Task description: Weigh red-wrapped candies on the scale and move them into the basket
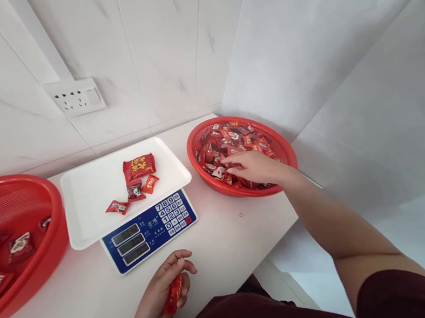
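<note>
Left hand (161, 287) clasps a half-hidden red packet (174, 295); right hand (254, 167) touches wrapped sweets (233, 136), its grip hard to tell.

Beyond the left hand (160, 289) and further left, a white socket panel (76, 97) with a switch at its right end sits on a wall of pale, grey-veined tiles (161, 53). White trunking (38, 36) rises from it. Right of the right hand (255, 167) stands a smooth pale wall (353, 117). Beneath both hands spreads the white desk (227, 241), a small brownish speck (240, 215) lying on the right hand's near side.
</note>
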A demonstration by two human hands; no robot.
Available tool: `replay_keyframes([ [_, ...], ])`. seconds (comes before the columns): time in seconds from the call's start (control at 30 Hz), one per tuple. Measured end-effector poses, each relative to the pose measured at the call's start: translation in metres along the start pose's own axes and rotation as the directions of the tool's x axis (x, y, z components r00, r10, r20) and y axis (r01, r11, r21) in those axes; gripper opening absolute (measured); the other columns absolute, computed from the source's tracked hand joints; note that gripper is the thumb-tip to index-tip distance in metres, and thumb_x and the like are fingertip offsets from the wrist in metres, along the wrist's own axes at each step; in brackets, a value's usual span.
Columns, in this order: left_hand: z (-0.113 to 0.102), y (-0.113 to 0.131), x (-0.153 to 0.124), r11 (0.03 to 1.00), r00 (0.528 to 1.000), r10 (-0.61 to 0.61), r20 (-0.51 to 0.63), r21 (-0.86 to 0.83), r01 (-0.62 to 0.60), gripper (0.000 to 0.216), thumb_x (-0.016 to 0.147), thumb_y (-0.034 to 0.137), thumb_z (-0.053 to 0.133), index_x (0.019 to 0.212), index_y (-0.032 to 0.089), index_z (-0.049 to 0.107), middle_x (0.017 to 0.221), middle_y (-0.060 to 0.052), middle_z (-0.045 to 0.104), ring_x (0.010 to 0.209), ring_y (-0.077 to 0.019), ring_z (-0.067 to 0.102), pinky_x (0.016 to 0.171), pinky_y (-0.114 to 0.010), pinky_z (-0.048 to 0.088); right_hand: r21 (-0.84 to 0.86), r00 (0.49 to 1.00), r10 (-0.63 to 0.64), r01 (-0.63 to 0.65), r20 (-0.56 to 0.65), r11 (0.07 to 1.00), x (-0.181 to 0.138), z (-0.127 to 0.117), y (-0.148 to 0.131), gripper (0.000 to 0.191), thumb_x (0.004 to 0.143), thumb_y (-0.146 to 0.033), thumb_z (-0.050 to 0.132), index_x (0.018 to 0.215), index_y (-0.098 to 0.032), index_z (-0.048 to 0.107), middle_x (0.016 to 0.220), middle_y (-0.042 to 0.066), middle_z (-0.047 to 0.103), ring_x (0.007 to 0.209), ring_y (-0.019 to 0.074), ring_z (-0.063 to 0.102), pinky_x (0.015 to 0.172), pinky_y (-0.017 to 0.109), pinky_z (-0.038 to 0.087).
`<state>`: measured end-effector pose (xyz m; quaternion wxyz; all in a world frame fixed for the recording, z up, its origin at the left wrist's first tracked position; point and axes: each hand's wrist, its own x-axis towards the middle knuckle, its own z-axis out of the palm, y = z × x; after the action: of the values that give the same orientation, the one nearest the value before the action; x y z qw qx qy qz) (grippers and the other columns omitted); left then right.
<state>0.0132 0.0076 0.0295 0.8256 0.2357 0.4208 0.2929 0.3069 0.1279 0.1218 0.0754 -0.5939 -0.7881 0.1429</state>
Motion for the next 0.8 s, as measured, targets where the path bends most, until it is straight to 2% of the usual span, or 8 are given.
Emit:
replay_keyframes([
  [0.1, -0.002, -0.003, 0.001, 1.000, 1.000, 0.012, -0.002, 0.016, -0.012, 0.031, 0.076, 0.037, 0.065, 0.098, 0.019, 0.056, 0.078, 0.000, 0.058, 0.042, -0.0025, 0.038, 0.032, -0.012, 0.027, -0.053, 0.979, -0.113, 0.124, 0.171, 0.991, 0.021, 0.008, -0.009, 0.042, 0.085, -0.022, 0.044, 0.127, -0.023, 0.051, 0.125, 0.007, 0.057, 0.113, 0.0266, 0.052, 0.091, 0.037, 0.042],
  [0.2, -0.006, -0.004, 0.002, 1.000, 0.999, 0.025, -0.026, 0.013, -0.025, 0.033, 0.074, 0.038, 0.066, 0.099, 0.019, 0.055, 0.079, 0.000, 0.058, 0.043, -0.0027, 0.039, 0.032, -0.012, 0.028, -0.202, 0.964, -0.083, 0.137, 0.254, 0.970, 0.034, 0.016, -0.018, 0.052, 0.082, -0.019, 0.047, 0.133, -0.024, 0.043, 0.132, 0.008, 0.050, 0.112, 0.0294, 0.051, 0.087, 0.039, 0.042],
  [0.33, -0.010, -0.007, 0.003, 0.999, 0.998, 0.041, -0.044, -0.012, -0.041, 0.034, 0.073, 0.038, 0.067, 0.098, 0.018, 0.055, 0.079, 0.000, 0.059, 0.042, -0.0024, 0.039, 0.032, -0.013, 0.027, -0.349, 0.980, -0.008, 0.078, 0.197, 0.934, 0.043, 0.027, -0.017, 0.058, 0.076, -0.019, 0.054, 0.133, -0.023, 0.042, 0.132, 0.012, 0.048, 0.111, 0.0304, 0.050, 0.083, 0.036, 0.040],
  [0.4, -0.011, -0.008, 0.004, 0.999, 0.998, 0.050, -0.047, -0.019, -0.051, 0.033, 0.073, 0.037, 0.067, 0.097, 0.017, 0.056, 0.078, 0.000, 0.059, 0.042, -0.0023, 0.039, 0.032, -0.012, 0.026, -0.352, 0.986, -0.006, 0.064, 0.165, 0.934, 0.046, 0.032, -0.014, 0.050, 0.076, -0.019, 0.053, 0.125, -0.021, 0.048, 0.121, 0.012, 0.057, 0.101, 0.0281, 0.055, 0.074, 0.032, 0.041],
  [0.5, -0.011, -0.009, 0.004, 0.998, 0.997, 0.061, -0.054, -0.024, -0.062, 0.032, 0.073, 0.036, 0.067, 0.096, 0.017, 0.056, 0.076, 0.000, 0.059, 0.042, -0.0022, 0.039, 0.032, -0.012, 0.026, -0.336, 0.992, 0.038, 0.005, 0.120, 0.942, 0.050, 0.033, -0.009, 0.031, 0.076, -0.023, 0.052, 0.107, -0.022, 0.057, 0.100, 0.008, 0.066, 0.083, 0.0241, 0.060, 0.061, 0.027, 0.038],
  [0.57, -0.010, -0.009, 0.003, 0.997, 0.996, 0.069, -0.063, -0.033, -0.071, 0.032, 0.072, 0.036, 0.067, 0.095, 0.016, 0.056, 0.076, 0.000, 0.059, 0.042, -0.0022, 0.039, 0.032, -0.012, 0.026, -0.320, 0.994, 0.081, -0.055, 0.068, 0.946, 0.051, 0.027, -0.004, 0.026, 0.077, -0.024, 0.049, 0.102, -0.025, 0.057, 0.094, 0.004, 0.068, 0.080, 0.0219, 0.060, 0.058, 0.026, 0.036],
  [0.67, -0.011, -0.008, 0.001, 0.995, 0.994, 0.078, -0.075, -0.050, -0.081, 0.032, 0.071, 0.035, 0.068, 0.094, 0.016, 0.056, 0.076, 0.000, 0.058, 0.043, -0.0023, 0.039, 0.032, -0.012, 0.026, -0.284, 0.989, 0.146, -0.140, 0.000, 0.948, 0.052, 0.010, 0.002, 0.027, 0.080, -0.025, 0.045, 0.105, -0.025, 0.055, 0.094, 0.003, 0.068, 0.079, 0.0207, 0.061, 0.057, 0.025, 0.036],
  [0.8, -0.012, -0.008, 0.002, 0.995, 0.994, 0.077, -0.080, -0.054, -0.082, 0.031, 0.071, 0.035, 0.068, 0.094, 0.016, 0.057, 0.076, 0.000, 0.058, 0.043, -0.0024, 0.039, 0.033, -0.012, 0.026, -0.221, 0.986, 0.168, -0.161, 0.014, 0.962, 0.054, -0.007, 0.007, 0.027, 0.081, -0.041, 0.049, 0.099, -0.024, 0.059, 0.094, 0.004, 0.068, 0.080, 0.0200, 0.061, 0.059, 0.024, 0.039],
])
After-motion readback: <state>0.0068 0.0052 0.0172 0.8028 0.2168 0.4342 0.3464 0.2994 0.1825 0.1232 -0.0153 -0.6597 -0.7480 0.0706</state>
